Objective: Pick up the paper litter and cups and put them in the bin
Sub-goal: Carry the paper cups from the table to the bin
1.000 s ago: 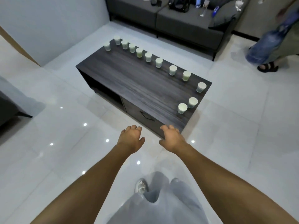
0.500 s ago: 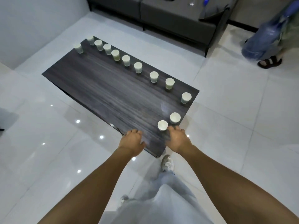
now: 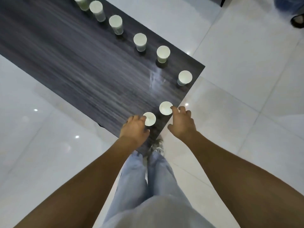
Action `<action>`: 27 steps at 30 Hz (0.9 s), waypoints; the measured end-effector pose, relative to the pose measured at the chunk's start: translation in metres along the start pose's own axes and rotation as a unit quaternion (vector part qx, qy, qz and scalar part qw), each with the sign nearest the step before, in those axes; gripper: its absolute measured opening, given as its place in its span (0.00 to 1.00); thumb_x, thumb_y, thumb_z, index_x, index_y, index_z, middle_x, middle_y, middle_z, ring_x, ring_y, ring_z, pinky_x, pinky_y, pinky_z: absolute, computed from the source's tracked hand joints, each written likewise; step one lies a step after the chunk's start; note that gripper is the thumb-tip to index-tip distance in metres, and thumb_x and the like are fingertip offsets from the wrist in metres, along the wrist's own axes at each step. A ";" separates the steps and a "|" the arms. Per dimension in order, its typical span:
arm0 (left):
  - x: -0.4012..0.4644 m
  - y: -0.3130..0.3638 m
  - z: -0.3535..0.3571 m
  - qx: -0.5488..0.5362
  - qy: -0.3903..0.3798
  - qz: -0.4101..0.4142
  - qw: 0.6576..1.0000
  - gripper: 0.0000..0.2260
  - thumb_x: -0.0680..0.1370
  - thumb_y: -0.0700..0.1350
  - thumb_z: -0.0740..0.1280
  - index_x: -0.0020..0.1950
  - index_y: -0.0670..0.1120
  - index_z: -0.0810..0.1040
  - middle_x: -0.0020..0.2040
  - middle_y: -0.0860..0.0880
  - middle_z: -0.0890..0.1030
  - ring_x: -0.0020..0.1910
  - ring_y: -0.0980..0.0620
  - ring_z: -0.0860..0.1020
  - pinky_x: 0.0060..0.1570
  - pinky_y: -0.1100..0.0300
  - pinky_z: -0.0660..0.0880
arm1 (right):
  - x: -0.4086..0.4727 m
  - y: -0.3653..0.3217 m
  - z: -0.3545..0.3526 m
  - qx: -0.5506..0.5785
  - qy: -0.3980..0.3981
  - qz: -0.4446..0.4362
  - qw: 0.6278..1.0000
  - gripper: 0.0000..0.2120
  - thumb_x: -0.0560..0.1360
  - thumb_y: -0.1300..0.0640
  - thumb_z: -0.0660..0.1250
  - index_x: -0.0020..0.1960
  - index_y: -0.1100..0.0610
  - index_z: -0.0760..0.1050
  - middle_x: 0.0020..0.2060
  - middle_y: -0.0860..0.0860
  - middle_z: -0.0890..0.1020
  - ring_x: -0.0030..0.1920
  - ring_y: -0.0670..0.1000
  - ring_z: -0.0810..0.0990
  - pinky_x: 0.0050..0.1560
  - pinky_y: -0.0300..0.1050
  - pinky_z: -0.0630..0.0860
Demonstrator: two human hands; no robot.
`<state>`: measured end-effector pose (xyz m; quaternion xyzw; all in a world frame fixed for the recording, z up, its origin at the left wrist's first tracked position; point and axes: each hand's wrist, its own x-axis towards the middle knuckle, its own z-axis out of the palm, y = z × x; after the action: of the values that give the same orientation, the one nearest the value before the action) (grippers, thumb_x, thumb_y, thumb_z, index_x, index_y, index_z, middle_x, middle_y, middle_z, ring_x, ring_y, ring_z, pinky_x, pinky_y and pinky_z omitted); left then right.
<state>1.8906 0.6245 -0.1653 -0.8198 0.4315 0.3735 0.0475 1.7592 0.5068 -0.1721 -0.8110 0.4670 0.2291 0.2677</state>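
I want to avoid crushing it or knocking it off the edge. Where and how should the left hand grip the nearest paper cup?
Grip the nearest cup round its side wall just under the rim, thumb opposite fingers, lightly. It stands upright near the table corner, so come from the left, where the left hand already is, probably lifting straight up.

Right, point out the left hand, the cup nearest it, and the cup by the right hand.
left hand point(image 3: 134, 129), head view, back of the hand.
nearest cup point(image 3: 150, 119), head view, open top.
cup by the right hand point(image 3: 165, 108), head view, open top.
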 end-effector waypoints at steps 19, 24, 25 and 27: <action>0.112 -0.007 0.097 0.143 0.005 0.096 0.985 0.24 0.78 0.38 0.61 0.73 0.46 0.61 0.75 0.43 0.59 0.74 0.42 0.57 0.69 0.46 0.62 | 0.111 0.022 0.088 0.004 0.003 -0.048 0.999 0.33 0.72 0.60 0.72 0.72 0.52 0.61 0.70 0.55 0.65 0.69 0.58 0.64 0.62 0.51 0.74; 0.086 -0.006 0.063 0.142 -0.001 0.103 0.984 0.25 0.77 0.41 0.64 0.73 0.48 0.61 0.73 0.45 0.62 0.72 0.43 0.60 0.67 0.48 0.65 | 0.061 0.026 0.075 0.064 0.022 0.018 0.997 0.32 0.72 0.56 0.73 0.72 0.51 0.62 0.70 0.52 0.66 0.67 0.56 0.66 0.60 0.48 0.74; 0.079 -0.004 0.053 0.146 -0.002 0.111 0.983 0.25 0.77 0.42 0.64 0.73 0.49 0.61 0.73 0.45 0.62 0.71 0.44 0.61 0.67 0.49 0.65 | 0.049 0.024 0.071 0.076 0.029 0.032 0.996 0.32 0.73 0.56 0.72 0.72 0.51 0.63 0.70 0.52 0.66 0.67 0.55 0.66 0.61 0.47 0.74; 0.065 0.001 0.033 0.152 -0.009 0.131 0.980 0.26 0.77 0.43 0.66 0.73 0.49 0.61 0.73 0.46 0.62 0.71 0.44 0.61 0.67 0.49 0.66 | 0.023 0.020 0.061 0.097 0.047 0.059 0.992 0.31 0.73 0.55 0.72 0.72 0.51 0.63 0.70 0.52 0.66 0.67 0.55 0.67 0.61 0.47 0.74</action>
<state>1.8938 0.5937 -0.2315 -0.7362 0.5862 0.3138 0.1264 1.7447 0.5230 -0.2368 -0.7623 0.5458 0.1598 0.3090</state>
